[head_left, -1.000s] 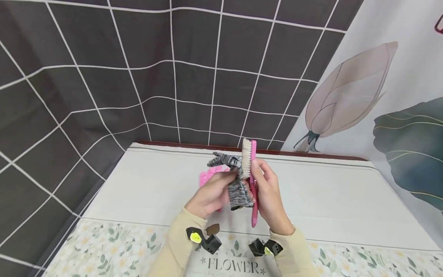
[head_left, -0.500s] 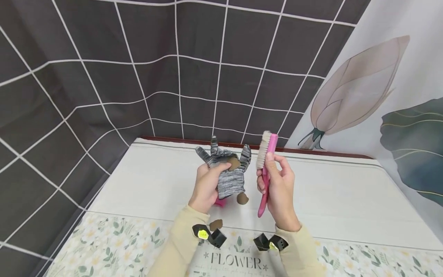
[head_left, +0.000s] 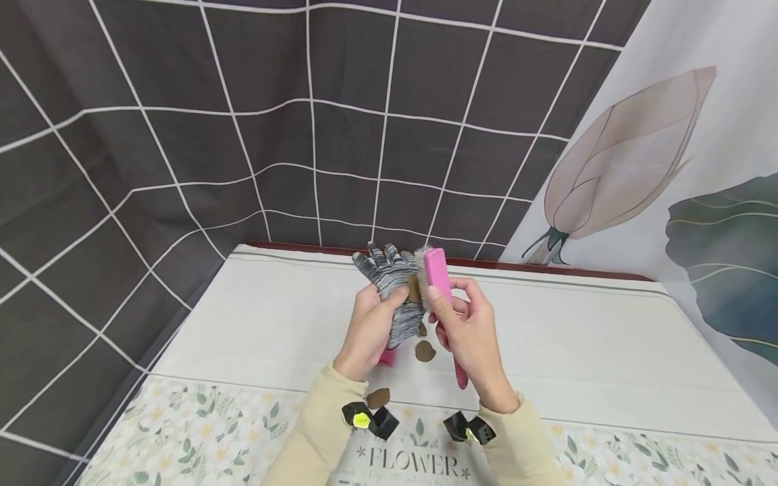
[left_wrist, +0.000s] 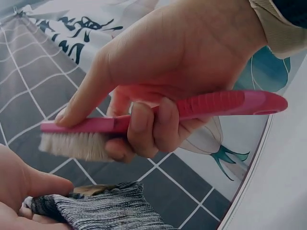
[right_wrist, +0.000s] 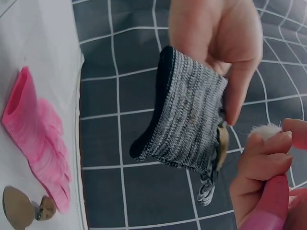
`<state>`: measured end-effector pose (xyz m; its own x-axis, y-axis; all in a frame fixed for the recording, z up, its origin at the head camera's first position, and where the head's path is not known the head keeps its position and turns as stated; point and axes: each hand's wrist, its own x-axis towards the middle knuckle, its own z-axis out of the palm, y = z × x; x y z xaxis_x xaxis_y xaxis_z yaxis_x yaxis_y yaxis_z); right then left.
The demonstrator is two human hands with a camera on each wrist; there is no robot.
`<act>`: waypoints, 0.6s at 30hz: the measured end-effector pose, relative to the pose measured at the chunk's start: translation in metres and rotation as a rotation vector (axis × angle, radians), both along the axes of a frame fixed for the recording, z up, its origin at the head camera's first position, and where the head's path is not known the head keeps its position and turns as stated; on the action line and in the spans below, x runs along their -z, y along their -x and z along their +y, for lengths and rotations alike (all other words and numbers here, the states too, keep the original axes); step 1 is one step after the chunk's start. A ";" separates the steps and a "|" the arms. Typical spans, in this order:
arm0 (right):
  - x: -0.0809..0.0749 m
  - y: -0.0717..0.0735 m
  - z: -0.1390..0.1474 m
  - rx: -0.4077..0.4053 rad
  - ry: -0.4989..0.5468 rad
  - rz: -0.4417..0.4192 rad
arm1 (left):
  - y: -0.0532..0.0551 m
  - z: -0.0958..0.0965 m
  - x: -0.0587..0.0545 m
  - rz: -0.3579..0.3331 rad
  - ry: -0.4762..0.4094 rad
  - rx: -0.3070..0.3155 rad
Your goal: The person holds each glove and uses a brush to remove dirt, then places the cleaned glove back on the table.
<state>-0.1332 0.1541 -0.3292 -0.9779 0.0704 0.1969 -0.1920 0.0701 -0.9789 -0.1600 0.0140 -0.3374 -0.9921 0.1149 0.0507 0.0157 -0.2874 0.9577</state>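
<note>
A grey-black knitted glove [head_left: 404,327] is pinched in my left hand [head_left: 365,331], its fingers pointing away from me. On its surface, beside my left thumb, lies a flat brown piece [head_left: 415,289]. My right hand [head_left: 477,331] grips a pink brush [head_left: 437,266] with its pale bristles [left_wrist: 74,146] turned toward the glove. In the left wrist view a small gap shows between bristles and glove, while the head view overlaps them. The right wrist view shows the glove's dark-edged cuff [right_wrist: 158,105] and only part of the brush.
Below my hands, a pink glove [right_wrist: 38,139] lies on the white tabletop [head_left: 292,324]. Several brown pieces are there too: a round one [head_left: 425,351], a smaller one [right_wrist: 47,207] and another [head_left: 379,398] near my left sleeve. A dark grid-patterned curtain [head_left: 346,148] hangs behind.
The brush has come left from apart to right beside the glove. The glove has turned, and its fingers now stand together. Another small brown piece shows on the table below it.
</note>
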 end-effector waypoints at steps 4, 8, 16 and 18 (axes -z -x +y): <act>0.004 0.001 -0.005 0.010 -0.053 0.047 | -0.003 0.001 -0.001 0.037 0.043 0.023; 0.014 0.003 -0.008 0.071 -0.182 0.160 | -0.005 0.004 0.001 0.060 0.031 0.010; 0.024 0.010 -0.006 0.231 -0.353 0.269 | -0.003 0.008 0.004 0.037 0.027 -0.072; 0.026 0.011 -0.005 0.256 -0.365 0.271 | -0.003 0.009 0.005 0.035 0.035 -0.074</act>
<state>-0.1446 0.1488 -0.3552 -0.8487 0.1805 0.4972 -0.3673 0.4753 -0.7995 -0.1573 0.0226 -0.3422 -0.9956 0.0439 0.0824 0.0689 -0.2508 0.9656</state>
